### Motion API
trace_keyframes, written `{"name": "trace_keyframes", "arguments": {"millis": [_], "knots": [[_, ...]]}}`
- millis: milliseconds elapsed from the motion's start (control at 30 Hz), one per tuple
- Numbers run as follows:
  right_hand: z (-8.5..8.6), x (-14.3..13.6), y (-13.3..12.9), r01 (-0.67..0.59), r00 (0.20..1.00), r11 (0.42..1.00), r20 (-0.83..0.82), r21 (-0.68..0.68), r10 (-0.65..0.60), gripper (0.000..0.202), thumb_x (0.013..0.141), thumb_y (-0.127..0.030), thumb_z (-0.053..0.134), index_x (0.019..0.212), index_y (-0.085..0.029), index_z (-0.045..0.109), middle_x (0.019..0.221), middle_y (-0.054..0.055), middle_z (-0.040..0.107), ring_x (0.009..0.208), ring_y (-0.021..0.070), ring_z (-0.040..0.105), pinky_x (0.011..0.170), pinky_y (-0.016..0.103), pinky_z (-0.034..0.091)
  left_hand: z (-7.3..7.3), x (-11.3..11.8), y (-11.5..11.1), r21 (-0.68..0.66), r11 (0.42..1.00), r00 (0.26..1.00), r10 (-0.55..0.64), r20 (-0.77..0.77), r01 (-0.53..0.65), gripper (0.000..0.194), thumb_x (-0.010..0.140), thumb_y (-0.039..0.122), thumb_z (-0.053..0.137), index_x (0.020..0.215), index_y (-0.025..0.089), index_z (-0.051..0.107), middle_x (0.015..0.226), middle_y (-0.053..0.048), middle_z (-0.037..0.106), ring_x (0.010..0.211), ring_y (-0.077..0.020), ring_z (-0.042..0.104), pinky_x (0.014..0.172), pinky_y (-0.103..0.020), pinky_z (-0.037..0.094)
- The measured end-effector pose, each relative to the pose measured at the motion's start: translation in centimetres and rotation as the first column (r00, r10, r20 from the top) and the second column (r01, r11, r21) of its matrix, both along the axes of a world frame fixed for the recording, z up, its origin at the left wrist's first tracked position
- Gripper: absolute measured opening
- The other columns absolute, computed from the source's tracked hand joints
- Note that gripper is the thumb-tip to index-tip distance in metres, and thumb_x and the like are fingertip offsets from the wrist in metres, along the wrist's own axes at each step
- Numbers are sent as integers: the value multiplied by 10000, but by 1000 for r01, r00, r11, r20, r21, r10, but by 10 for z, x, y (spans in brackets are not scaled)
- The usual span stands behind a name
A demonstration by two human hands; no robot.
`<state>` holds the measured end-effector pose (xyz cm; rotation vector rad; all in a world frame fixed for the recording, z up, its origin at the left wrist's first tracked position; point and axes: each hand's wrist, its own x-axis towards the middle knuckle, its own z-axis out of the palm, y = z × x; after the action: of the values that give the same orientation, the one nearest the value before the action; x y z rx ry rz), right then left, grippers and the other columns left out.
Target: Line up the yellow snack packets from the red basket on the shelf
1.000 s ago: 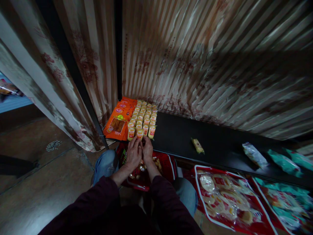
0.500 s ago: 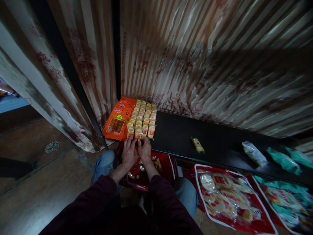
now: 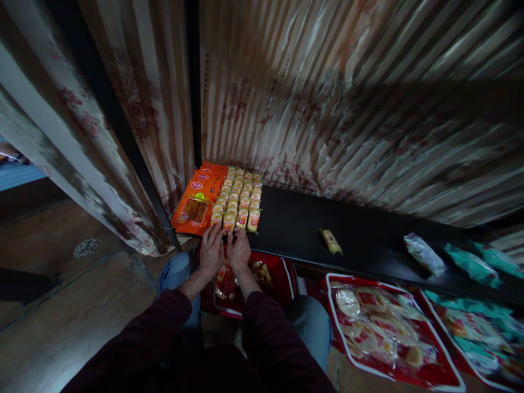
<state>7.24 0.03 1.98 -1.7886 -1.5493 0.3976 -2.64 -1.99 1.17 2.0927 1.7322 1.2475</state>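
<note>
Pleated, red-printed curtains (image 3: 254, 65) hang beside black posts (image 3: 194, 82) above dim tiled floor (image 3: 65, 322).

small yellow packets (image 3: 244, 202) in tight rows

Flat packets (image 3: 194, 210): orange ground, pink-and-white oval logo, yellow-green disc, brown contents showing. Small wrapped packs (image 3: 244, 203): pale yellow, with white, orange and red printing on the front row. Single pack (image 3: 331, 241): yellow, with a paler centre. Shelf (image 3: 295, 218): plain black. Post (image 3: 195, 82): black. Curtain (image 3: 254, 87): beige and brown striped folds, dark red printed motifs. Basket between the knees (image 3: 279, 268): red, white handle. Basket of round goods (image 3: 434, 373): red, white rim. Bag (image 3: 424, 255): silvery white. Pouches (image 3: 470, 266): teal. Sleeves (image 3: 159, 322): dark maroon. Jeans (image 3: 313, 322): faded blue. Floor (image 3: 98, 305): brown, with one pale, round, streaked patch.
</note>
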Motion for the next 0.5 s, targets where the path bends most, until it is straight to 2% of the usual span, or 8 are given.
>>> {"name": "trace_keyframes", "arguments": {"millis": [167,400,500], "knots": [[6,1,-2,4,999,997,40,-72,-1,248,911,-316,411,1077,-164,514,917,74,681,850,207,638,740,303,454,-7,5,1,89,994,997,61,-44,-57,401,876,106,398,1253,136,529,1471,-147,378,1405,-265,258,1118,-513,331],[11,2,-1,3,997,994,83,-108,6,224,904,-287,426,1080,-170,502,872,70,688,795,200,654,692,285,449,-13,8,5,116,993,998,-6,-68,14,355,903,133,397,1231,134,533,1435,-165,422,1400,-251,290,1105,-485,358],[13,2,-1,2,996,993,87,-116,8,228,903,-298,439,1085,-172,494,838,57,691,773,201,658,673,282,441,-12,6,3,97,995,997,5,-81,3,377,898,123,401,1255,147,521,1448,-151,414,1422,-261,244,1120,-506,326]]}}
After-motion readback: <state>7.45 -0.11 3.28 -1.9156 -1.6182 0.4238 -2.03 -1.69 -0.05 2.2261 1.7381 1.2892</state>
